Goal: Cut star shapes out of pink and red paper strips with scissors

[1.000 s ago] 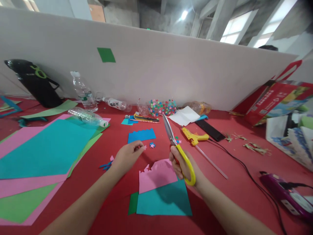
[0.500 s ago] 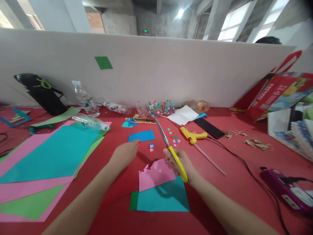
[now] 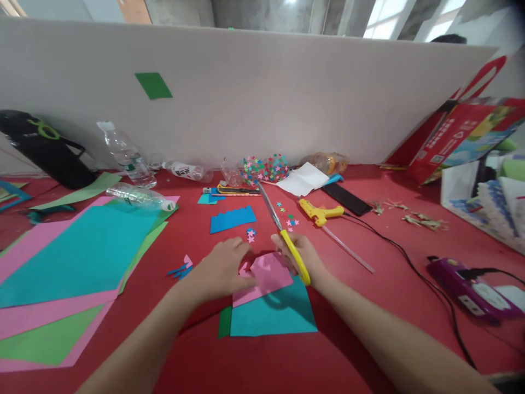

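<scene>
My right hand (image 3: 302,254) is closed round yellow-handled scissors (image 3: 296,257), their blades pointing away from me. Just below and left of that hand lies a pink sheet (image 3: 268,276) with a notched upper edge. My left hand (image 3: 225,268) hovers at the sheet's left end, thumb and fingers apart, hiding part of it. Under the pink sheet is a teal sheet (image 3: 283,314), with a green one (image 3: 224,323) showing at its left. Farther off sit a blue notched strip (image 3: 233,220) and small cut stars (image 3: 251,235). Pink and blue scraps (image 3: 182,268) lie left of my left hand.
A yellow glue gun (image 3: 320,212) and black phone (image 3: 346,198) lie to the right, with a cable running to a purple power strip (image 3: 476,290). Large coloured sheets (image 3: 77,257) cover the left. Several bottles (image 3: 127,158) and a star-filled container (image 3: 264,168) line the white partition (image 3: 246,93).
My left hand has come back from the blue strip to the pink sheet's left end, its fingers spreading. The scissors stay in my right hand. The view has tipped down slightly.
</scene>
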The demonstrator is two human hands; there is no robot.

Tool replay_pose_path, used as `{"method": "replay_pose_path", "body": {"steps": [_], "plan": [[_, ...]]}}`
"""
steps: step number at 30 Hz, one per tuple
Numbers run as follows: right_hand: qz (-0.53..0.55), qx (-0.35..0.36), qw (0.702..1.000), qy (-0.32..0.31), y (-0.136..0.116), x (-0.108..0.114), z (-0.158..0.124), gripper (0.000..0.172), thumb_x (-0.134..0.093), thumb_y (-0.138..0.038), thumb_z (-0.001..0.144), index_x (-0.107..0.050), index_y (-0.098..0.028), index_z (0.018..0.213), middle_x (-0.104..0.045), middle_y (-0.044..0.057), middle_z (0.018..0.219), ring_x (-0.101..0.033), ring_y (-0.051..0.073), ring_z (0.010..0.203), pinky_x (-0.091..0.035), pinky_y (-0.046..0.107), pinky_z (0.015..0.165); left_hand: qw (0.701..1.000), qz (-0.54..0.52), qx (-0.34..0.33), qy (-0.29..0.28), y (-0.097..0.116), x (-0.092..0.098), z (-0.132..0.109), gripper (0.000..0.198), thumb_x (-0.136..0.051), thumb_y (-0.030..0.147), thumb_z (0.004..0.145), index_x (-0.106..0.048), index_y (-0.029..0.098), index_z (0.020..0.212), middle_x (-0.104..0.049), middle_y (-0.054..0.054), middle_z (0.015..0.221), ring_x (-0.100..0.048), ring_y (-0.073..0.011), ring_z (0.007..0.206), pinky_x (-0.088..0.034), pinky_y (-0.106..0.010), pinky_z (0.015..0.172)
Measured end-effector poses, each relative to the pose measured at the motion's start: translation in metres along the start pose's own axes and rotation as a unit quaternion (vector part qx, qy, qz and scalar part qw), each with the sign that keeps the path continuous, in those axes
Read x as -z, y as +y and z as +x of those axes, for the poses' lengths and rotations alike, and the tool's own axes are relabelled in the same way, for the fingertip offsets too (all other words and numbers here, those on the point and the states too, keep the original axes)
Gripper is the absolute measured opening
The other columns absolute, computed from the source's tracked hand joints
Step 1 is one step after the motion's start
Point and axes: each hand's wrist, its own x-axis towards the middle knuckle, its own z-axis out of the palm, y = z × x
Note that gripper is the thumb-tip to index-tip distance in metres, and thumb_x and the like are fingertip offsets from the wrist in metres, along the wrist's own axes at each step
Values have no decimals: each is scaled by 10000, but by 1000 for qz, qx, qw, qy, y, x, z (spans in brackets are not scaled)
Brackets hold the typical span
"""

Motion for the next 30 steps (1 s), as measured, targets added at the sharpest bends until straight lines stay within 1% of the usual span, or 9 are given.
{"method": "replay_pose_path", "body": {"steps": [3,6,12,14,17,20,25,28,30], "plan": [[-6,3,1000,1,1,1,0,514,-646,-661,690,-396,-228,569,-303,-104,351,-302,70,301,-235,210,320,1000,3,7,-9,16,-9,0,230,-627,364,696,-529,208,833,-551,-67,955,-506,-273,917,-406,-366,774],[-12,4,1000,1,1,1,0,504,-653,-656,680,-412,-227,573,-310,-99,362,-316,77,322,-235,216,334,999,-43,9,-1,18,-12,0,151,-567,263,711,-460,209,801,-506,-52,935,-483,-248,904,-404,-359,777],[-53,28,998,7,2,10,7,474,-721,-559,634,-393,-219,592,-383,-83,460,-368,77,420,-234,201,385,966,-254,52,-19,9,-6,5,44,-491,204,753,-487,213,796,-495,15,778,-476,-171,737,-407,-294,684],[-54,23,998,-21,1,16,8,420,-728,-497,639,-420,-212,605,-388,-90,451,-361,72,403,-234,196,381,948,-312,54,-18,5,-2,5,38,-531,203,730,-534,211,767,-517,19,765,-491,-167,744,-415,-289,701],[-52,-1,992,-116,-5,23,5,236,-655,-388,712,-529,-194,663,-377,-102,375,-330,75,315,-235,198,341,923,-378,79,-6,1,7,3,58,-602,194,683,-611,211,737,-579,5,776,-537,-179,768,-431,-294,723],[-55,-15,980,-191,-14,25,-2,109,-624,-252,700,-555,-182,652,-391,-101,382,-338,61,321,-268,176,341,898,-428,102,0,-1,14,0,110,-659,195,638,-663,212,747,-623,-13,785,-572,-190,768,-441,-285,698],[-61,-41,969,-234,-19,20,-10,50,-582,-224,719,-570,-181,695,-403,-103,398,-342,54,317,-252,151,305,867,-486,103,-40,-6,15,-5,265,-711,172,627,-683,225,885,-623,3,798,-585,-155,722,-427,-231,612],[-49,-52,964,-255,-18,17,-14,40,-580,-220,720,-563,-185,714,-389,-111,375,-336,51,308,-249,143,304,828,-541,124,-81,-7,10,-6,390,-721,136,641,-647,254,1005,-560,60,675,-518,-96,552,-364,-190,505],[-38,-54,965,-254,-18,15,-16,34,-577,-202,695,-547,-189,700,-388,-115,386,-341,46,307,-257,136,301,799,-579,141,-77,-6,10,-5,415,-737,148,649,-634,260,1035,-571,69,653,-507,-82,506,-343,-178,473]]}}
